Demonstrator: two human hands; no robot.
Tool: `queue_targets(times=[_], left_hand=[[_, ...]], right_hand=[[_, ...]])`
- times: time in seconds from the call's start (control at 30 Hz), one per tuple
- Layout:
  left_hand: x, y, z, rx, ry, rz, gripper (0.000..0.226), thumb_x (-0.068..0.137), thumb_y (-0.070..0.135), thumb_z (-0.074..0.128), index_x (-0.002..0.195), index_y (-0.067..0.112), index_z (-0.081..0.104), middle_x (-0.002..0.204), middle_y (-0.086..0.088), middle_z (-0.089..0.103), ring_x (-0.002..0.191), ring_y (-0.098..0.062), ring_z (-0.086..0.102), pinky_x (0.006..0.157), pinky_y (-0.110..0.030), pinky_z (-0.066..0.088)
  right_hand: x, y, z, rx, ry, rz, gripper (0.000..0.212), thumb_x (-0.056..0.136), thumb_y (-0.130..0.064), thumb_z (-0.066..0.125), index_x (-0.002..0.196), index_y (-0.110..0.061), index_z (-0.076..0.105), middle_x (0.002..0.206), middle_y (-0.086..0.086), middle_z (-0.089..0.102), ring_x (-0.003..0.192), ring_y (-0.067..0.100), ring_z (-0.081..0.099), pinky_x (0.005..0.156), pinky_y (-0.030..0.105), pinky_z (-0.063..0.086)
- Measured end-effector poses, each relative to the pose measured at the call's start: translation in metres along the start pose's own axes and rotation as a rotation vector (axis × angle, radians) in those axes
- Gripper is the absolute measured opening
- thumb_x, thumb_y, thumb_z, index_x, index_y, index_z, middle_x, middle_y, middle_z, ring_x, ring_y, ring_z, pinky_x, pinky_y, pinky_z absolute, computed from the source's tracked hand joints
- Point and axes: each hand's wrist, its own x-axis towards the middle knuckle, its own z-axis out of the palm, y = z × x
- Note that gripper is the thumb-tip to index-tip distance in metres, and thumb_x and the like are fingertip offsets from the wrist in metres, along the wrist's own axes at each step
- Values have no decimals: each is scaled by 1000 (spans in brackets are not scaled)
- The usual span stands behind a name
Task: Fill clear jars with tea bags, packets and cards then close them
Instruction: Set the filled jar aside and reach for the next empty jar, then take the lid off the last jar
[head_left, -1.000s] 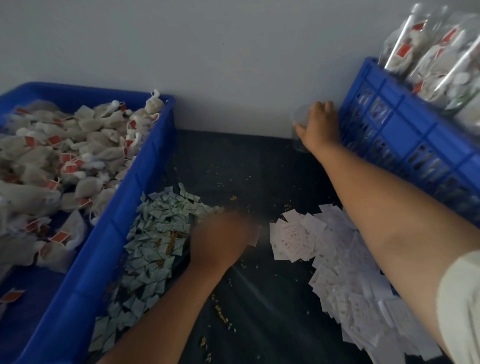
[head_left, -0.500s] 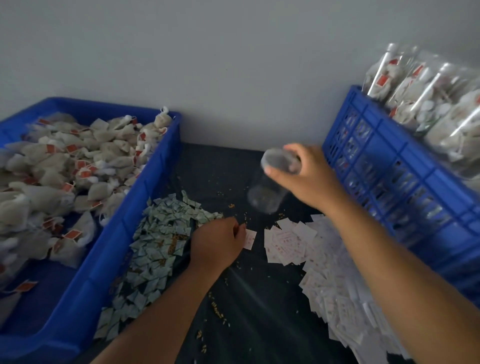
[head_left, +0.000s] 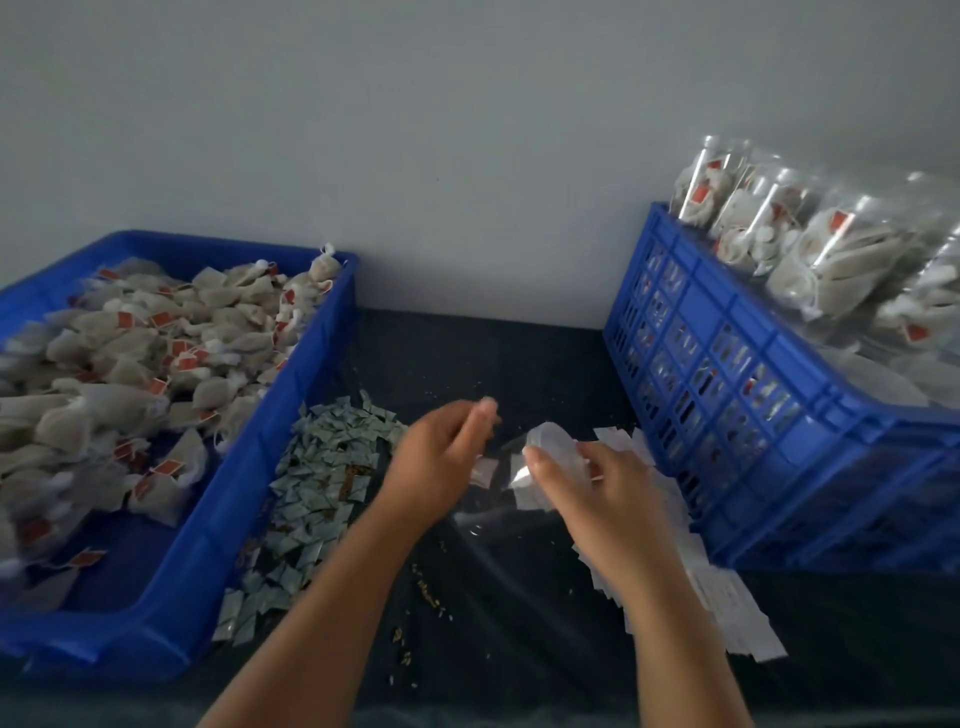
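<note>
My right hand (head_left: 605, 486) grips a clear jar (head_left: 540, 470) tilted on its side just above the dark table, its open end turned toward my left hand. My left hand (head_left: 441, 462) is curled right beside the jar and pinches a small white card (head_left: 482, 472) at the opening; motion blur hides the fingertips. Loose white cards (head_left: 727, 597) lie spread under and behind my right forearm. A heap of grey-green packets (head_left: 317, 483) lies left of my left hand. Tea bags with red tags (head_left: 130, 374) fill the blue tray (head_left: 291, 415) at the left.
A blue slotted crate (head_left: 727, 364) stands tilted at the right, piled with filled clear jars (head_left: 831, 249). A grey wall runs close behind the table. Loose tea crumbs (head_left: 431, 597) dot the dark cloth between my forearms.
My right hand took the jar from beside the crate and brought it down toward me. My left hand picked up a white card and lifted it to the jar.
</note>
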Motion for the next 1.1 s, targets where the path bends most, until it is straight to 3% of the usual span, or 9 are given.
queue_targets(times=[0.1,0.17,0.3,0.47,0.57,0.73,0.83,0.97,1.1], left_hand=[[-38,6,2,327,-250,180,109,70,104,54,156,37,44,151,18,56,135,1,52,113,-28,45],[-53,5,9,591,-191,225,130,62,105,59,166,37,22,161,19,43,142,-2,42,120,-29,31],[-64,1,14,592,-31,326,94,66,74,80,145,31,54,131,17,66,113,-8,65,93,-26,54],[-70,0,16,617,-75,386,75,63,66,76,129,34,58,109,18,68,86,-6,65,71,-24,52],[-70,-1,19,632,-55,374,78,63,65,78,131,32,61,111,17,69,89,-7,66,74,-22,49],[-69,-2,16,589,-53,315,80,63,65,81,134,32,62,114,17,71,92,-7,68,71,-24,52],[-68,0,9,560,-100,235,83,59,72,81,133,43,55,112,22,70,88,-1,66,67,-20,49],[-62,-4,-5,398,-190,127,84,62,72,86,134,50,50,116,29,67,98,5,65,78,-24,57],[-63,-7,-4,415,-175,137,85,62,72,83,137,50,48,121,31,64,101,7,64,77,-24,58]], right_hand=[[0,2,6,-32,66,9,73,77,-95,46,77,-26,70,72,-10,71,71,-2,66,58,29,50],[0,6,8,-109,11,45,77,81,-96,36,74,-26,67,66,-12,69,62,0,65,55,26,46],[1,23,5,-314,-194,-2,75,81,-97,30,91,-31,64,81,-9,70,75,4,67,67,30,56],[5,39,-4,-292,-309,-133,60,75,-91,45,97,-37,60,92,-14,67,82,0,64,65,19,49],[7,39,-8,-227,-380,-90,63,77,-94,42,107,-41,58,101,-16,68,88,-5,65,71,21,51],[6,32,-4,-360,-463,-71,70,88,-94,19,132,-43,38,97,-8,70,85,8,69,74,35,58],[3,27,-7,-384,-457,-211,62,94,-83,34,136,-38,34,104,-8,66,86,6,66,73,29,57],[8,18,-16,-327,-516,-407,71,93,-67,64,150,-59,23,146,-18,43,121,1,54,98,30,52],[14,1,-15,-369,-447,-311,104,76,-105,38,162,-54,11,167,-13,34,138,9,52,104,38,49]])
